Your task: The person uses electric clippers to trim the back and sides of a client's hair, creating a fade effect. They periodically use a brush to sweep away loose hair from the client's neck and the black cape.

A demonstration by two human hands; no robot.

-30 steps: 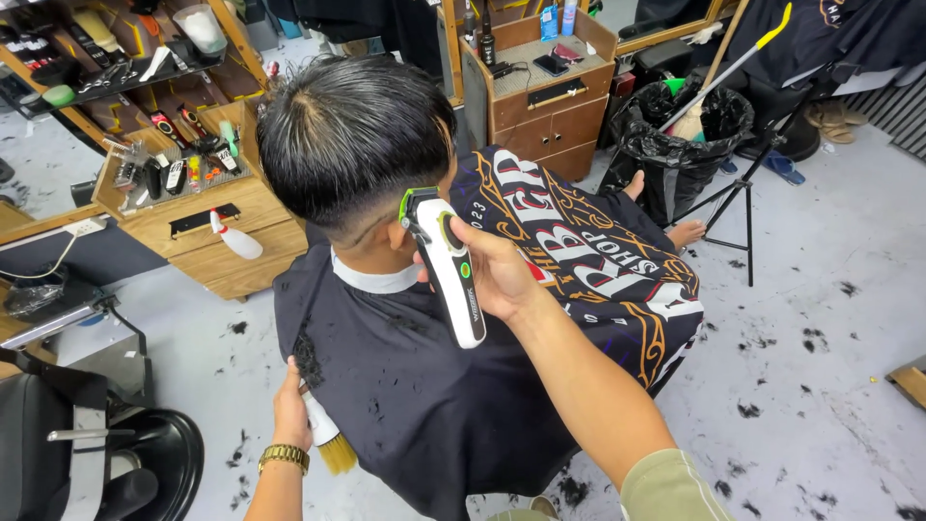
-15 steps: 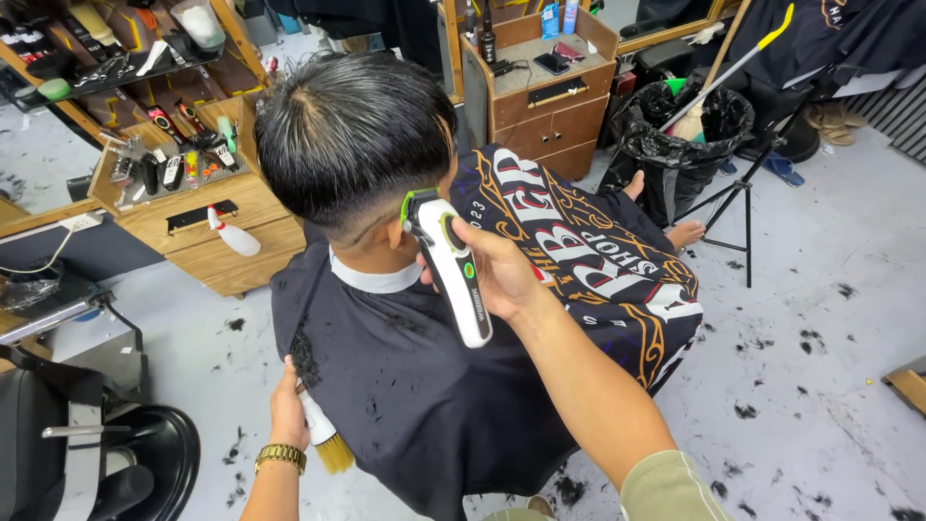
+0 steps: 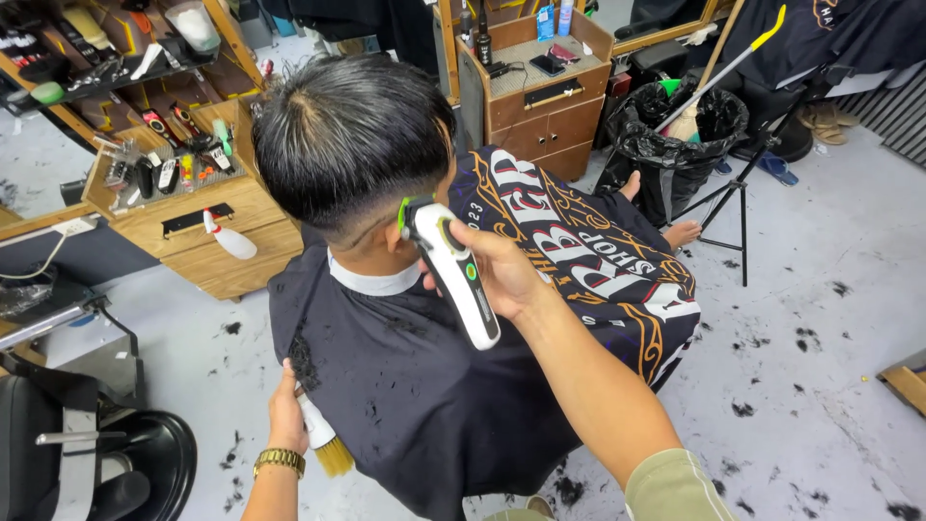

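My right hand [image 3: 502, 275] grips a white hair clipper [image 3: 453, 270] with a green guard, its head pressed against the side of a seated person's head of short black hair [image 3: 352, 140], just behind the ear. The person wears a black cape [image 3: 434, 386] with gold and white lettering, sprinkled with hair clippings. My left hand [image 3: 285, 417], with a gold watch on the wrist, hangs low beside the cape and holds a small brush with yellow bristles [image 3: 325, 444] pointing down.
A wooden barber station [image 3: 188, 207] with tools and a spray bottle stands at the left. A wooden cabinet [image 3: 540, 96] is behind, with a black-bagged bin [image 3: 675, 145], a broom and a tripod to the right. A black chair [image 3: 87, 463] sits lower left. Hair clippings litter the grey floor.
The clipper has stayed at the side of the head with only a slight shift. My left hand with the brush remains low by the cape.
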